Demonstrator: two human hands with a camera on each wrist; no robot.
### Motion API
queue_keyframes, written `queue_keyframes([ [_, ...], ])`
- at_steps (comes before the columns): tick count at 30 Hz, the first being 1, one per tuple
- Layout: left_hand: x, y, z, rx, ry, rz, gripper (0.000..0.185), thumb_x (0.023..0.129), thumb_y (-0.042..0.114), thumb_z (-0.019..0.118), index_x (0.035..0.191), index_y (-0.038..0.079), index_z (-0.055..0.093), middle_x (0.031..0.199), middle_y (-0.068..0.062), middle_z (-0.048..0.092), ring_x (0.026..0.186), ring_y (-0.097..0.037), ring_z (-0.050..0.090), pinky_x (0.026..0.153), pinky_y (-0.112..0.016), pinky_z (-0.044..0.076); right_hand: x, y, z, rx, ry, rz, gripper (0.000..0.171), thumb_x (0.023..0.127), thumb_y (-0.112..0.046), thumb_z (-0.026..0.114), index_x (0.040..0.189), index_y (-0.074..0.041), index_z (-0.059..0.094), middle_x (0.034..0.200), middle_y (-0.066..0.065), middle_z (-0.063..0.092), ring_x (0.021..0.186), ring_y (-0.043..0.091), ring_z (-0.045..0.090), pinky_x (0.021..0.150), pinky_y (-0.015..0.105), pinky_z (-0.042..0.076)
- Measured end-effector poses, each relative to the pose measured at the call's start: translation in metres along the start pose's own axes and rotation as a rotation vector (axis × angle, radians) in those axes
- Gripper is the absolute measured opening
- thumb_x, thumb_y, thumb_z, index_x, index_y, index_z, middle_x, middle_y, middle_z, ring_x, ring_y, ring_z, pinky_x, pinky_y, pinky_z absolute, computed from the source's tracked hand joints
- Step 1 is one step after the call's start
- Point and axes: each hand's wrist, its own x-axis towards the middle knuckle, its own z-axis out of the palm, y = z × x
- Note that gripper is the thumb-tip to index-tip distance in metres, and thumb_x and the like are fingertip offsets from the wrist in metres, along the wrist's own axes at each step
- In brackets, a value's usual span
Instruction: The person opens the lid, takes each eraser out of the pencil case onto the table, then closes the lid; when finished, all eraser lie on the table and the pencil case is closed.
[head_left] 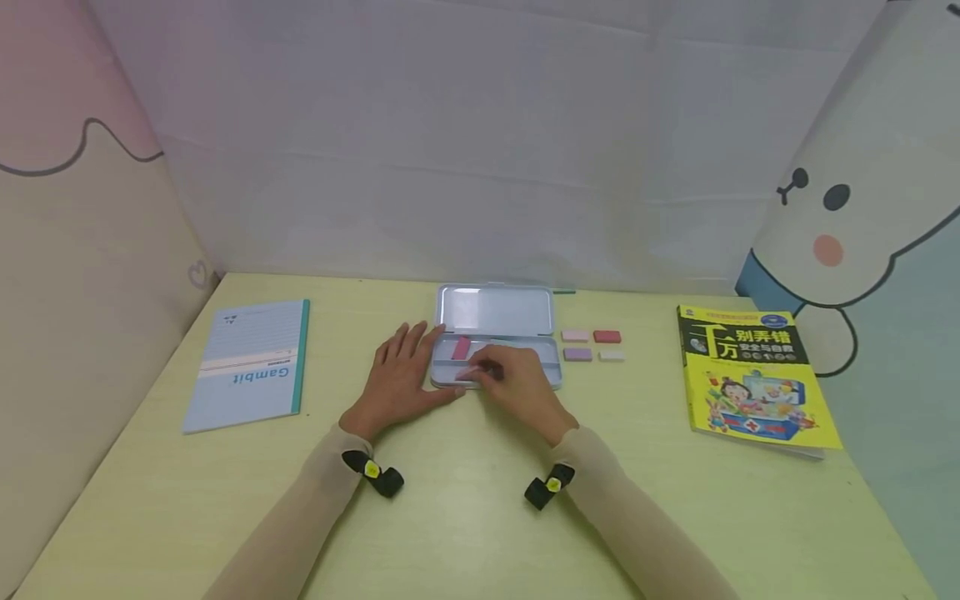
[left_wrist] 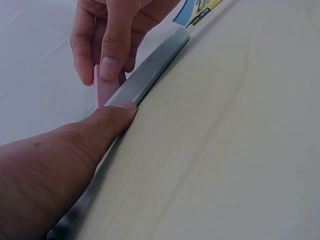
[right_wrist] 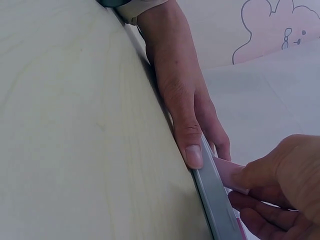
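A pale blue pencil tin [head_left: 495, 310] lies on the table with its lid folded back. My right hand [head_left: 517, 379] pinches a light pink eraser [left_wrist: 102, 87] between thumb and fingers, low over the front left part of the tin. In the right wrist view the eraser stands partly behind the tin's front wall [right_wrist: 216, 200]. My left hand [head_left: 405, 371] rests at the tin's left end, fingers extended, its thumb [right_wrist: 194, 156] against the front wall. Inside the tin's back left compartment lies a darker pink eraser [head_left: 461, 348].
Right of the tin several erasers lie in two rows: pale pink [head_left: 575, 336], red [head_left: 607, 337], purple [head_left: 577, 354] and white [head_left: 611, 356]. A light blue notebook [head_left: 247, 367] lies far left, a yellow book [head_left: 757, 383] far right. A curtain [head_left: 450, 208] hangs behind the table.
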Motion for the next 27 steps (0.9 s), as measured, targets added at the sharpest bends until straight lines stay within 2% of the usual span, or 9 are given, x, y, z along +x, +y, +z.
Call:
queue_keyframes([
  [6, 0.0, -0.002, 0.001, 0.004, 0.006, 0.005, 0.103, 0.09, 0.069, 0.071, 0.17, 0.022, 0.027, 0.176, -0.02, 0.028, 0.166, -0.049, 0.018, 0.131, -0.07, 0.022, -0.007, 0.003, -0.006, 0.058, 0.055, 0.004, 0.014, 0.095, -0.014, 0.082, 0.108, -0.009, 0.081, 0.104, 0.006, 0.084, 0.091, 0.019, 0.081, 0.086, 0.035, 0.067],
  [11, 0.0, -0.002, 0.001, 0.003, 0.009, 0.005, 0.102, 0.09, 0.07, 0.07, 0.17, 0.022, 0.027, 0.177, -0.019, 0.028, 0.166, -0.049, 0.018, 0.131, -0.069, 0.022, -0.013, 0.007, -0.015, 0.087, 0.095, 0.022, 0.012, 0.095, -0.013, 0.082, 0.107, -0.008, 0.082, 0.102, 0.006, 0.084, 0.086, 0.017, 0.076, 0.082, 0.032, 0.065],
  [15, 0.0, 0.0, 0.001, 0.002, 0.003, 0.003, 0.103, 0.09, 0.07, 0.07, 0.171, 0.023, 0.027, 0.177, -0.019, 0.027, 0.166, -0.048, 0.018, 0.131, -0.069, 0.021, -0.019, 0.012, -0.027, 0.103, 0.1, 0.055, 0.014, 0.096, -0.016, 0.082, 0.109, -0.01, 0.082, 0.103, 0.004, 0.084, 0.089, 0.018, 0.076, 0.085, 0.039, 0.064],
  [20, 0.0, 0.001, 0.0, 0.0, -0.008, -0.006, 0.104, 0.09, 0.071, 0.071, 0.171, 0.024, 0.026, 0.178, -0.018, 0.026, 0.167, -0.047, 0.016, 0.132, -0.068, 0.02, -0.027, 0.025, -0.04, 0.099, 0.121, 0.062, 0.013, 0.096, -0.009, 0.08, 0.109, -0.008, 0.082, 0.105, 0.007, 0.084, 0.092, 0.023, 0.079, 0.087, 0.046, 0.065],
  [23, -0.001, 0.001, 0.0, -0.002, -0.012, -0.011, 0.104, 0.09, 0.071, 0.07, 0.171, 0.023, 0.026, 0.178, -0.018, 0.025, 0.167, -0.047, 0.016, 0.132, -0.069, 0.02, -0.031, 0.032, -0.047, 0.096, 0.134, 0.073, 0.013, 0.095, -0.007, 0.079, 0.108, -0.008, 0.082, 0.105, 0.01, 0.084, 0.093, 0.025, 0.08, 0.087, 0.045, 0.066],
  [27, -0.001, 0.001, 0.0, -0.009, -0.016, -0.012, 0.104, 0.09, 0.07, 0.071, 0.171, 0.023, 0.026, 0.178, -0.018, 0.025, 0.167, -0.047, 0.016, 0.132, -0.069, 0.019, -0.036, 0.042, -0.055, 0.083, 0.148, 0.119, 0.013, 0.096, -0.01, 0.08, 0.109, -0.009, 0.081, 0.106, 0.009, 0.084, 0.094, 0.024, 0.08, 0.088, 0.035, 0.066],
])
